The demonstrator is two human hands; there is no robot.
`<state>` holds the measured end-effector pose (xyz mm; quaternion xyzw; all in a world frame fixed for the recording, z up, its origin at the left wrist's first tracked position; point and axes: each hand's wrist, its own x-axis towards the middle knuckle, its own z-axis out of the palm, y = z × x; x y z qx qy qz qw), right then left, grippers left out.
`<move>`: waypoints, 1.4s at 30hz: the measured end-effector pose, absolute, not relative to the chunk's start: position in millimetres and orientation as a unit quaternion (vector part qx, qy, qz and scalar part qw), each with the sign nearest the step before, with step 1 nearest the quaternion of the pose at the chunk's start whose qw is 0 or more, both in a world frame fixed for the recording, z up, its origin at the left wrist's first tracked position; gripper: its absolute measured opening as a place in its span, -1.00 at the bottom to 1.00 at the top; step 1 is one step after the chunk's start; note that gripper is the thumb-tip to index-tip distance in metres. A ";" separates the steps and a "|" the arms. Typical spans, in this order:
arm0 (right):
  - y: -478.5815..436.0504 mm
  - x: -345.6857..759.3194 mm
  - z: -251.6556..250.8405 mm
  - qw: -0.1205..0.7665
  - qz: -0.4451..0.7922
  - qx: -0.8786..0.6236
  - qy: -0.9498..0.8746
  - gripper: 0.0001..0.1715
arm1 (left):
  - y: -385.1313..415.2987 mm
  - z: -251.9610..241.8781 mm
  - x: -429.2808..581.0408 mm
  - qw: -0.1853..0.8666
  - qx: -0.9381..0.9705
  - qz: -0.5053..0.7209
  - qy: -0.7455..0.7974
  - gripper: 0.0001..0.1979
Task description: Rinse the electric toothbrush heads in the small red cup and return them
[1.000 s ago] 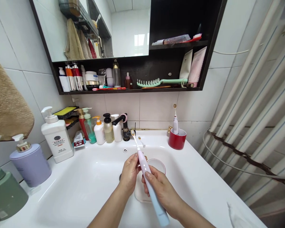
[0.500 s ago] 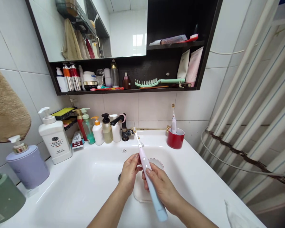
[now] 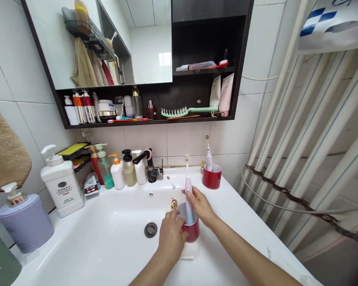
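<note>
My right hand (image 3: 201, 204) is closed round the upper handle of a pink-to-blue electric toothbrush (image 3: 189, 190), which stands nearly upright, head up. Its lower blue end is inside a red cup (image 3: 193, 233) with a white inside and a gold handle (image 3: 174, 203). My left hand (image 3: 173, 233) grips this cup at its left side; the fingertips are partly hidden. Under the cup, at the sink's right side, a pale pad (image 3: 190, 251) shows in part. A loose toothbrush head (image 3: 170, 181) lies on the sink's back ledge.
Another red cup (image 3: 211, 178) holding an electric toothbrush (image 3: 209, 157) stands on the back right corner. A black faucet (image 3: 150, 167) rises behind the basin (image 3: 116, 238). Pump bottles (image 3: 117, 174) line the back left. A dark shelf cabinet (image 3: 197, 121) hangs above; pipes (image 3: 286, 159) run along the right.
The toothbrush has gone from a tilted hold in both hands to upright inside the red cup. My left hand has left it and taken the cup. The view has shifted slightly.
</note>
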<state>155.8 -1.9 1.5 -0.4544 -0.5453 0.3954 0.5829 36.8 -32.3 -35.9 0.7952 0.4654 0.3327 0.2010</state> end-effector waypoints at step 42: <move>115.3 203.1 49.1 0.501 0.019 -0.657 -0.563 -0.54 | 93.9 29.8 100.5 0.202 0.774 0.397 0.451 -0.60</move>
